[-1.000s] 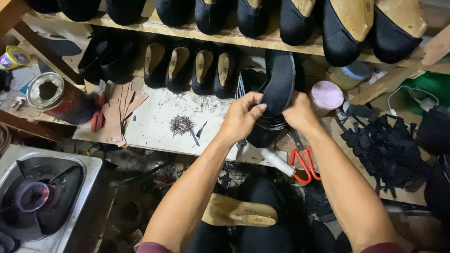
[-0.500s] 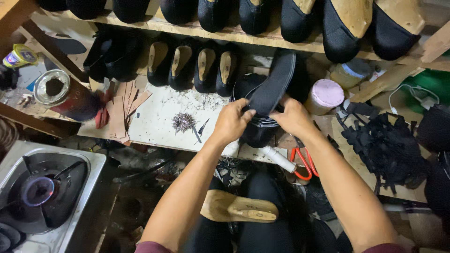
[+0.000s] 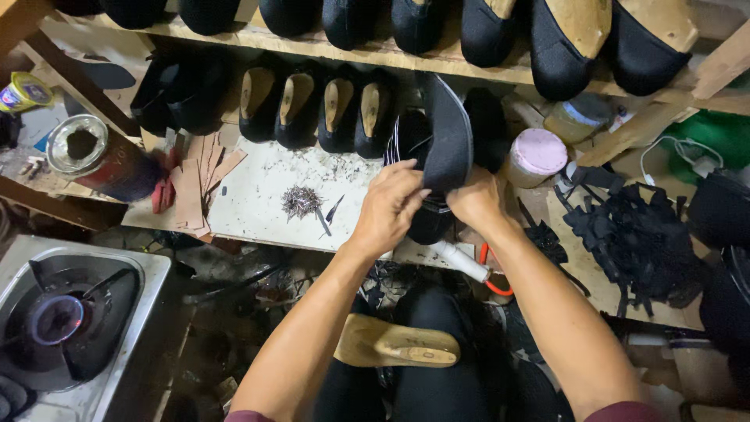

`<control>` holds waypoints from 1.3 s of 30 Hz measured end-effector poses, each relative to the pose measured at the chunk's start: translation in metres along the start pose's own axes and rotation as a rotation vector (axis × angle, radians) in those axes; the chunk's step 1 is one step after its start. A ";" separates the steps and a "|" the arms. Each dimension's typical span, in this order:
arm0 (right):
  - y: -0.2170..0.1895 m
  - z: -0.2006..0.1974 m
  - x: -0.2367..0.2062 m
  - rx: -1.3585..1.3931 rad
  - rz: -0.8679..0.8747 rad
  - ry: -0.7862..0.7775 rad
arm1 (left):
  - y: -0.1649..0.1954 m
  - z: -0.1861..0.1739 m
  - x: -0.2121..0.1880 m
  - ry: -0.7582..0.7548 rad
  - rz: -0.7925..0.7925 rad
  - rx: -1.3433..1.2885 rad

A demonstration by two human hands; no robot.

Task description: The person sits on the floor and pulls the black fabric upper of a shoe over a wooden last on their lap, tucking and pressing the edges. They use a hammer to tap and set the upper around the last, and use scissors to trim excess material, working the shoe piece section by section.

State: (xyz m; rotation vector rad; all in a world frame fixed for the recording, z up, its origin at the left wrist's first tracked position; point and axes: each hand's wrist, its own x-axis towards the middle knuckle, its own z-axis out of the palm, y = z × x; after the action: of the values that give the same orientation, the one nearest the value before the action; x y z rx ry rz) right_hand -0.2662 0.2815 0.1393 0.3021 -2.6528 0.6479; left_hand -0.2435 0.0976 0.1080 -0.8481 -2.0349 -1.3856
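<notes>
Both my hands grip a black shoe upper with a dark sole piece [image 3: 449,141] standing up over the white workbench [image 3: 258,207]. My left hand [image 3: 391,207] pinches the lower left edge of the sole piece. My right hand [image 3: 476,205] holds it from the right side. A wooden shoe last [image 3: 398,348] rests on my lap below my forearms. A small pile of nails [image 3: 299,201] lies on the bench left of my left hand.
Rows of black shoes on wooden lasts [image 3: 312,105] fill the shelves behind. A glue tin [image 3: 94,156] and leather strips [image 3: 195,184] sit at left, a gas burner [image 3: 58,320] lower left. A pink-lidded jar [image 3: 537,156], red-handled scissors [image 3: 492,277] and black scraps [image 3: 625,234] lie at right.
The sole piece has swung from leaning right to standing nearly upright. My hands shifted slightly down and right on it; the view also moved a little.
</notes>
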 end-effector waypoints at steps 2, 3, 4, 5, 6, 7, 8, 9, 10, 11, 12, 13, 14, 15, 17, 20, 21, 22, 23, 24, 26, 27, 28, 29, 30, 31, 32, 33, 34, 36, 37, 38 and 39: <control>0.002 0.001 -0.001 -0.049 -0.022 -0.002 | 0.008 0.001 0.004 0.019 0.017 -0.015; 0.002 0.001 -0.002 -0.077 -0.023 0.004 | 0.011 0.001 0.006 0.030 0.029 -0.022; 0.001 0.000 -0.002 -0.105 -0.022 0.005 | 0.015 0.001 0.007 0.032 -0.094 -0.084; 0.000 -0.001 -0.002 -0.123 0.006 -0.017 | 0.018 0.001 0.006 0.031 -0.220 -0.145; -0.001 -0.002 -0.003 -0.141 0.032 -0.033 | 0.021 0.002 0.007 0.029 -0.338 -0.206; -0.002 -0.003 -0.003 -0.159 0.057 -0.045 | 0.023 0.002 0.009 0.053 -0.279 -0.218; -0.003 -0.004 -0.003 -0.121 0.068 -0.043 | 0.026 0.003 0.010 0.072 -0.230 -0.231; -0.004 -0.004 -0.003 -0.083 0.080 -0.043 | 0.030 0.005 0.010 0.091 -0.185 -0.245; -0.004 -0.004 -0.003 -0.046 0.086 -0.034 | 0.032 0.006 0.011 0.099 -0.161 -0.271; -0.004 -0.004 -0.002 -0.078 0.069 -0.046 | 0.034 0.007 0.014 0.108 -0.135 -0.297; -0.004 -0.002 -0.002 -0.108 0.057 -0.063 | 0.037 0.008 0.016 0.113 -0.115 -0.324; -0.003 -0.001 -0.001 -0.140 0.048 -0.078 | 0.040 0.009 0.017 0.120 -0.148 -0.355; -0.001 0.001 -0.001 -0.164 0.078 -0.113 | 0.042 0.010 0.018 0.129 -0.178 -0.386; 0.001 0.003 -0.002 -0.188 0.106 -0.151 | 0.044 0.010 0.017 0.141 -0.211 -0.417; 0.005 0.006 -0.003 -0.183 0.117 -0.142 | 0.044 0.008 0.016 0.099 -0.197 -0.459; 0.011 0.009 -0.006 -0.086 0.159 -0.084 | 0.043 -0.006 0.014 0.236 -0.409 -0.714; 0.014 0.009 -0.007 -0.046 0.217 -0.106 | 0.043 -0.014 0.015 0.319 -0.514 -0.829; 0.017 0.010 -0.008 -0.007 0.276 -0.132 | 0.045 -0.025 0.016 0.432 -0.412 -1.007; 0.020 0.011 -0.009 0.012 0.231 -0.108 | 0.049 -0.040 0.016 0.545 -0.306 -1.180; 0.022 0.011 -0.010 0.028 0.184 -0.077 | 0.058 -0.059 0.012 0.525 -0.243 -1.196; 0.026 0.013 -0.009 0.010 0.110 -0.040 | 0.082 -0.103 0.003 0.514 -0.115 -1.065; 0.027 0.015 -0.009 -0.021 0.078 -0.025 | 0.094 -0.127 0.000 0.527 -0.052 -0.917; 0.029 0.017 -0.008 -0.052 0.045 -0.005 | 0.106 -0.150 -0.003 0.550 0.007 -0.774; 0.030 0.019 -0.007 -0.049 0.082 -0.017 | 0.113 -0.179 -0.001 0.566 0.053 -0.555; 0.031 0.022 -0.007 -0.042 0.119 -0.036 | 0.123 -0.202 -0.004 0.592 0.092 -0.369; 0.032 0.025 -0.006 -0.035 0.154 -0.057 | 0.132 -0.222 -0.007 0.586 0.099 -0.184; 0.033 0.027 -0.006 -0.065 0.196 -0.086 | 0.137 -0.243 -0.008 0.588 0.101 0.021; 0.034 0.030 -0.005 -0.097 0.237 -0.117 | 0.140 -0.266 -0.007 0.511 0.065 0.236; 0.034 0.032 -0.005 -0.073 0.291 -0.129 | 0.144 -0.287 -0.008 0.442 0.037 0.447; 0.033 0.036 -0.004 0.070 0.230 -0.087 | 0.149 -0.329 -0.009 0.285 -0.003 0.808; 0.033 0.037 -0.004 0.186 0.128 -0.027 | 0.149 -0.350 -0.009 0.222 -0.014 0.954; 0.032 0.037 -0.004 0.137 0.134 -0.042 | 0.145 -0.370 -0.004 0.155 -0.020 1.093; 0.031 0.037 -0.003 0.085 0.142 -0.055 | 0.137 -0.388 0.001 0.100 -0.026 1.220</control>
State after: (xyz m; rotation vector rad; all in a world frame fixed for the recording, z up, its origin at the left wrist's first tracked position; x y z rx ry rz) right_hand -0.2849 0.2912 0.0953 0.1585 -2.7220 0.8100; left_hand -0.1118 -0.2293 0.3208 -0.1790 -2.2533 -0.0157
